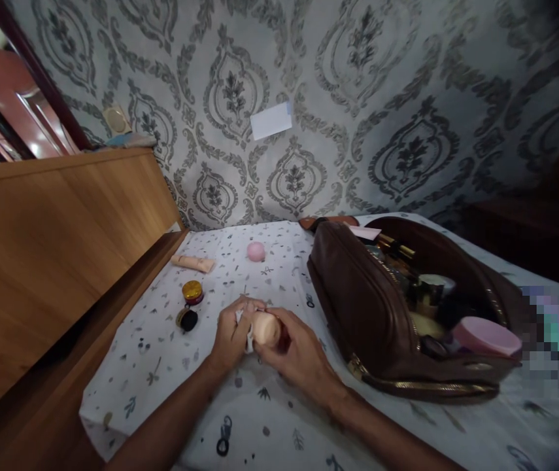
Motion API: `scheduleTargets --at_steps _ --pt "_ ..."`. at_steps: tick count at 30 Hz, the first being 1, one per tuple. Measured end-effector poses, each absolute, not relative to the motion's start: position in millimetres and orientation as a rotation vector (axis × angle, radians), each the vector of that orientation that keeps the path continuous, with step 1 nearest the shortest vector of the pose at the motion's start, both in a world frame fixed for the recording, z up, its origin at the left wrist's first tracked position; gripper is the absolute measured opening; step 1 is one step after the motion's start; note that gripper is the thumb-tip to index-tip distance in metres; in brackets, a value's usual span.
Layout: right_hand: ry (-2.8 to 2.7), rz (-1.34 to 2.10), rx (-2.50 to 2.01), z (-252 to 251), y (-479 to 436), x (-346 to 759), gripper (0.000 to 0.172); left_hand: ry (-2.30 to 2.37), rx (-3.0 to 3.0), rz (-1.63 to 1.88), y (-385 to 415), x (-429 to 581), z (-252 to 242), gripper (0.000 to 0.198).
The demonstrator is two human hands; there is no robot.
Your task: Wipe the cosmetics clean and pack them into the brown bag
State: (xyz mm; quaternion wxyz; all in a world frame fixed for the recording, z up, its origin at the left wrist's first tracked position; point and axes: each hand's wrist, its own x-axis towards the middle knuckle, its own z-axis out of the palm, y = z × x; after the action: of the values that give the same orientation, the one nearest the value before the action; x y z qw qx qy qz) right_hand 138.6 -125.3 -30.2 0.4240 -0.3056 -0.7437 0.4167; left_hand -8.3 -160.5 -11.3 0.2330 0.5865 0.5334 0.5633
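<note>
My right hand [299,347] is closed around a small peach-coloured cosmetic bottle [266,328], its rounded end facing me. Pressed against the bottle's left side, my left hand [235,330] has its fingers closed on a bit of white wipe [250,340], mostly hidden by the fingers. Both hands are just above the patterned sheet. To their left lie a round black-topped jar [187,319] and a small jar with a golden lid [192,292]. Farther back are a peach tube [193,263] and a round pink item [255,252].
A brown zippered bag [357,301] stands open at the right, holding several cosmetics and a pink cup-like container [485,337]. A wooden board [73,216] borders the left side. Patterned wallpaper covers the wall behind. White sheet [161,366] lies under everything.
</note>
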Motion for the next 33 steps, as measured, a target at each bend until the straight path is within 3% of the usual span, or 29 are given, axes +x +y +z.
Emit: scheduleTargets --at_steps 5,15,20,25,33 --pt "-1.618 1.703 -0.638 -23.2 -118.3 140.0 0.040 1.247 1.268 1.530 -158.0 -15.4 -8.8 0.037" --pt "-1.058 2.264 -0.455 -24.6 -122.7 137.5 0.050 1.013 0.972 1.557 -159.0 -8.7 -0.2 0.040" --pt "-0.901 2.279 -0.526 -24.7 -123.4 135.1 0.051 0.919 0.905 1.507 -157.8 -9.5 -4.4 0.039" --pt "-0.866 2.143 -0.654 -33.2 -123.1 130.3 0.052 1.190 1.259 1.554 -160.7 -8.7 -4.5 0.036" --pt "-1.274 1.848 -0.695 -36.1 -128.5 128.2 0.056 1.535 1.640 1.512 -167.8 -5.3 -5.1 0.041"
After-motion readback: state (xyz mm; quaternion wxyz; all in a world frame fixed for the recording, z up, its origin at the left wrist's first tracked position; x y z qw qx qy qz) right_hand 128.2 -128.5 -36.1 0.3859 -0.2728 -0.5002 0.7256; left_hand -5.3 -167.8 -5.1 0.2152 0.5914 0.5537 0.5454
